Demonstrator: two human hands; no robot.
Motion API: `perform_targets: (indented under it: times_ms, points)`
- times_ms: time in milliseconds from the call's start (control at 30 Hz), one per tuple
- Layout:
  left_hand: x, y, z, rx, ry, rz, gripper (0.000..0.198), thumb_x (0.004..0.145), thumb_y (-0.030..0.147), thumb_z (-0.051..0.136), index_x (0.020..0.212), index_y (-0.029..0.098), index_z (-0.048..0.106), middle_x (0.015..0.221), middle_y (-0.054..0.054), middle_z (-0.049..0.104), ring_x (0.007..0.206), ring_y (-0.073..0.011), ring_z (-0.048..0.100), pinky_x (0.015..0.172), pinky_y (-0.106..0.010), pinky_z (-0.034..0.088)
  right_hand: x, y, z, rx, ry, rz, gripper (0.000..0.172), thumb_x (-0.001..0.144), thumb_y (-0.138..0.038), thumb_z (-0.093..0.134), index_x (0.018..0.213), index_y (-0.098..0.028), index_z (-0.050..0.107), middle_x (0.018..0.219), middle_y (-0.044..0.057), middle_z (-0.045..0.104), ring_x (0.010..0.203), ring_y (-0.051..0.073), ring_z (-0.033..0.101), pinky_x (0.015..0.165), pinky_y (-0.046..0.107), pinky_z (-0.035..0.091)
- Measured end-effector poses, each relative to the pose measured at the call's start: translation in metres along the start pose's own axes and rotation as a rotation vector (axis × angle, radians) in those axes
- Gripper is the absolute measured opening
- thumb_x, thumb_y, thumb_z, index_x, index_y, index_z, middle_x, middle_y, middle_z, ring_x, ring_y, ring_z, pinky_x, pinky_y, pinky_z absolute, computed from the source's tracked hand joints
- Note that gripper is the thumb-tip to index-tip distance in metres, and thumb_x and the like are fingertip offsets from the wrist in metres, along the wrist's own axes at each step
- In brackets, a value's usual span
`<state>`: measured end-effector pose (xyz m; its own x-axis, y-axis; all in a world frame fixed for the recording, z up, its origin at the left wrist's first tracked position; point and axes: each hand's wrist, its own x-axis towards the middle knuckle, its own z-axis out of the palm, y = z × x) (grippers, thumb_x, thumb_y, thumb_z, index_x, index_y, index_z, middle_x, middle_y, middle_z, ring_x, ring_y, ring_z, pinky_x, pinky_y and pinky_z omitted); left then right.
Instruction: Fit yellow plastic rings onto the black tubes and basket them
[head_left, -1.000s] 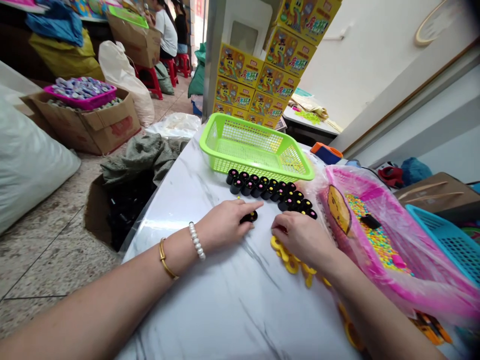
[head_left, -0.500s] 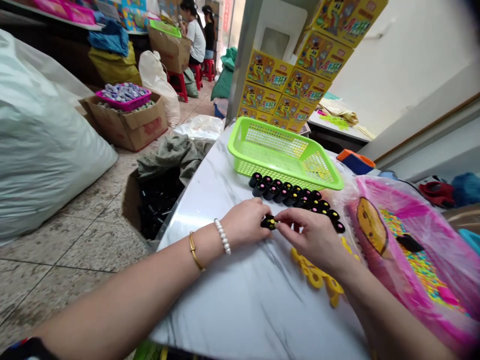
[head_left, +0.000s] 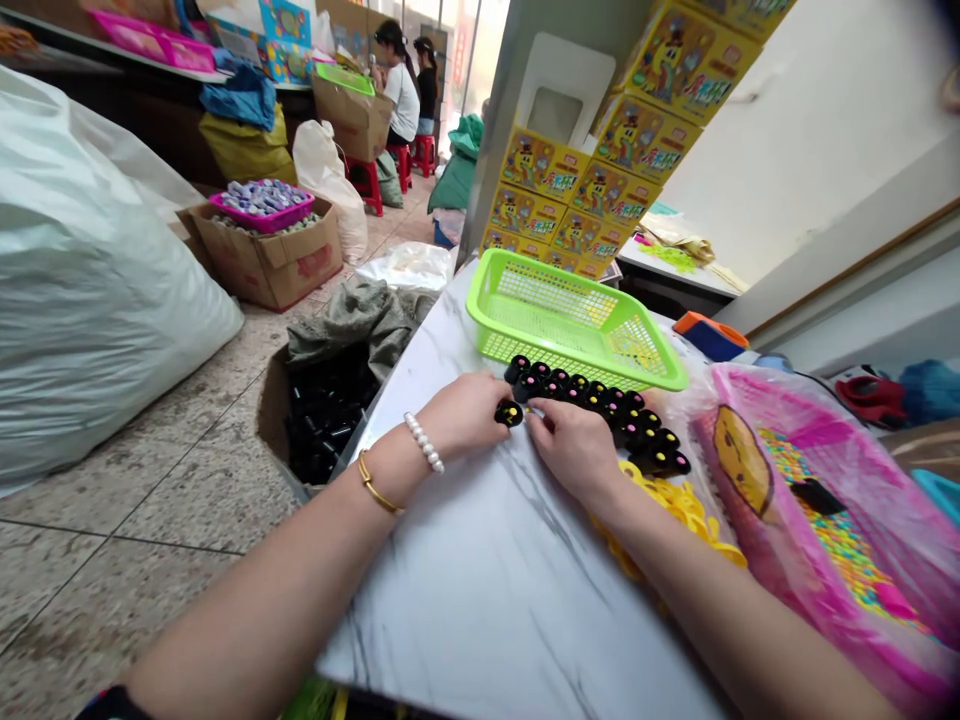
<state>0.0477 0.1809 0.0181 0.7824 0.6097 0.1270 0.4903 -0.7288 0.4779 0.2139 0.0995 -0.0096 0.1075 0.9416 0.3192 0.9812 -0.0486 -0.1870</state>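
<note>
My left hand is curled on a small black cylinder with a yellow top, held just above the white marble table. My right hand is closed beside it, fingertips touching the same piece. Behind the hands a row of several black cylinders with coloured tops stands in front of a green basket. A heap of yellow plastic rings lies by my right wrist.
A pink bag-lined basket of small coloured beads sits at right. A cardboard box of black cylinders stands on the floor left of the table. Yellow cartons are stacked behind. Two people sit far back. A big white sack lies at left.
Both hands moved toward the row with the black cylinder. One second ago the right hand was at the yellow rings; now it presses on the cylinder held by the left. The camera turned left.
</note>
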Motion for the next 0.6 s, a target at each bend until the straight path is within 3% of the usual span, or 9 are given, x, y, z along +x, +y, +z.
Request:
perform_targets:
  times_ms: [233, 467, 600]
  points:
    - [0.001, 0.002, 0.002, -0.011, -0.050, 0.024, 0.021, 0.070, 0.018, 0.067, 0.090, 0.014, 0.072, 0.081, -0.008, 0.071, 0.075, -0.0226, 0.064, 0.064, -0.028, 0.046, 0.004, -0.003, 0.004, -0.016, 0.012, 0.015, 0.022, 0.087, -0.023, 0.052, 0.081, -0.017, 0.073, 0.076, 0.008, 0.074, 0.070, 0.021, 0.066, 0.065, 0.029, 0.044]
    - [-0.001, 0.021, 0.009, -0.089, -0.103, 0.138, 0.026, 0.070, 0.015, 0.068, 0.096, 0.016, 0.072, 0.084, -0.003, 0.071, 0.071, -0.0165, 0.062, 0.062, -0.023, 0.043, -0.028, -0.007, -0.044, 0.166, 0.109, -0.005, 0.020, 0.089, -0.031, 0.055, 0.085, -0.020, 0.070, 0.066, 0.000, 0.068, 0.055, 0.013, 0.059, 0.057, 0.024, 0.043]
    - [-0.003, 0.032, 0.015, -0.161, -0.129, 0.236, 0.019, 0.072, 0.015, 0.067, 0.091, 0.015, 0.071, 0.084, -0.003, 0.069, 0.072, -0.0151, 0.060, 0.063, -0.022, 0.043, -0.051, -0.005, -0.058, 0.267, 0.045, -0.038, 0.013, 0.085, -0.026, 0.060, 0.086, -0.020, 0.071, 0.062, -0.001, 0.066, 0.053, 0.012, 0.057, 0.054, 0.024, 0.041]
